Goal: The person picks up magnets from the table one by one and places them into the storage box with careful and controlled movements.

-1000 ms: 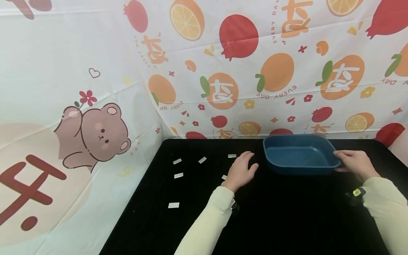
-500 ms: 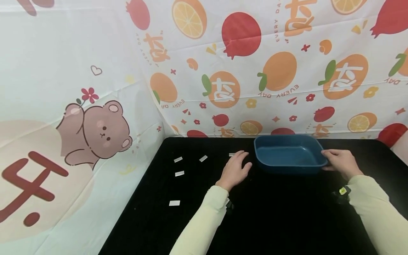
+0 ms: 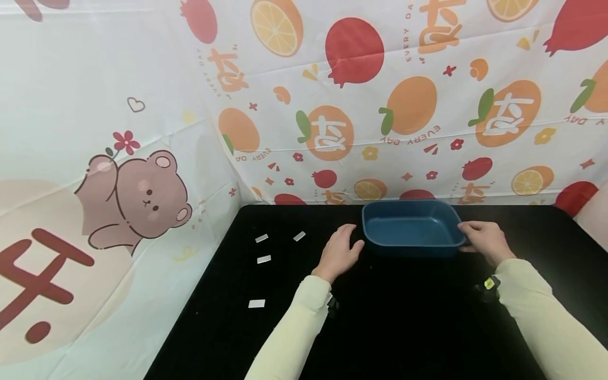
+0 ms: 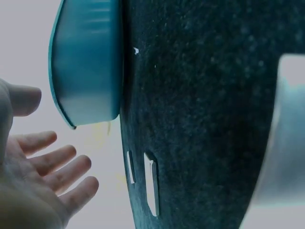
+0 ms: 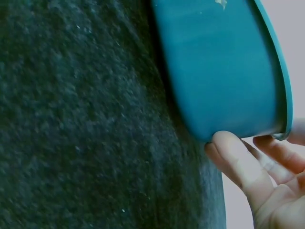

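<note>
A blue plastic basin (image 3: 413, 250) sits near the back edge of the black table. At its right end my right hand (image 3: 489, 241) grips the rim; in the right wrist view, one finger lies over the rim (image 5: 286, 100) while other fingers bear on the outer end wall. My left hand (image 3: 338, 253) is to the left of the basin, its fingers spread and holding nothing. The left wrist view shows this hand (image 4: 43, 176) apart from the basin's wall (image 4: 88, 76).
Several small white rectangular pieces lie on the left of the black table (image 3: 404, 316), one (image 3: 257, 303) nearer the front. Two white pieces (image 4: 151, 183) show below the basin in the left wrist view. A fruit-print cloth (image 3: 361, 121) hangs right behind the table.
The basin has slid left along the back of the table with my right hand on its end. My left hand has shifted slightly left. White pieces near it are now hidden.
</note>
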### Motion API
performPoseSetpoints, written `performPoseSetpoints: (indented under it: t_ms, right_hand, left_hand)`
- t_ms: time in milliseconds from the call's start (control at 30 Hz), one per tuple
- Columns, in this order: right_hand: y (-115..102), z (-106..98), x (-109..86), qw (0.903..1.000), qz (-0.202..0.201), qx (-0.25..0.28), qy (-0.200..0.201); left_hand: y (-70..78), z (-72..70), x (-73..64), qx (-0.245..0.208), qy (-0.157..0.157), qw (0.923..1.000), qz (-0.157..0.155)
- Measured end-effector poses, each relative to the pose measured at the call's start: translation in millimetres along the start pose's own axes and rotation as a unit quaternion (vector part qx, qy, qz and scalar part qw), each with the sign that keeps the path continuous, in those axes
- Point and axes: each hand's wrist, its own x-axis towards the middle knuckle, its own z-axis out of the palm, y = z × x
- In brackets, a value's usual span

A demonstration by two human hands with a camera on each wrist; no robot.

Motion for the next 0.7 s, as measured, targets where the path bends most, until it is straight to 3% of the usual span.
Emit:
performPoseSetpoints:
  t_ms: [267,433,567,700]
  right_hand:
    - [-3.3,10.0,-1.9,1.0,0.007,-0.007,0.0]
    - [-2.5,13.6,-1.2,1.0,0.001,-0.001,-0.004]
    - [-6.0,4.4,3.7,0.9976,0.031,-0.025,-0.057]
    - [-21.7,-13.1,16.0,0.9832,0.072,-0.085,-0.145]
  left_hand:
    - [-3.2,-2.1,-0.6,-0.005,-0.006,0.9999,-0.007]
    - [-5.0,-2.9,0.5,-0.008,0.006,0.9999,-0.009]
    - [-5.2,-3.2,2.1,-0.011,0.003,0.9999,-0.011]
    - [-4.1,-3.0,3.8,-0.018,0.001,0.9998,-0.013]
